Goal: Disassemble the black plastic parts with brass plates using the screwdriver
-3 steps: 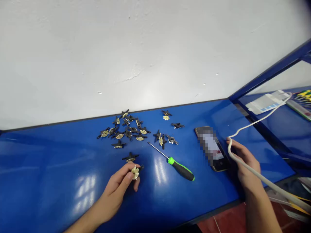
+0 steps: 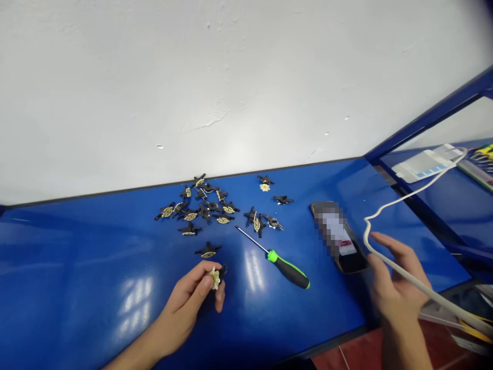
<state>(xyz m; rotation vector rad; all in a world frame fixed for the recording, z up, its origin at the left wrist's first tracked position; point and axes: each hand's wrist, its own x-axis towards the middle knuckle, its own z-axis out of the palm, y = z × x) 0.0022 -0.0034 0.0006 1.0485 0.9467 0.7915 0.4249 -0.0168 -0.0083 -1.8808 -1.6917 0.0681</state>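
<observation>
Pulled back from the smartphone, the right hand spreads behind a white cable; the left hand pinches one gold-and-black part, similar parts lying unheld on the table.

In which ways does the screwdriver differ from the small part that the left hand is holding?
The screwdriver lies on the blue table, while the small part is gripped in the left hand. The screwdriver is long and straight; the small part is much shorter and compact. The screwdriver has a bright green and black handle, whereas the small part shows a pale yellowish plate. Both include some black.
</observation>
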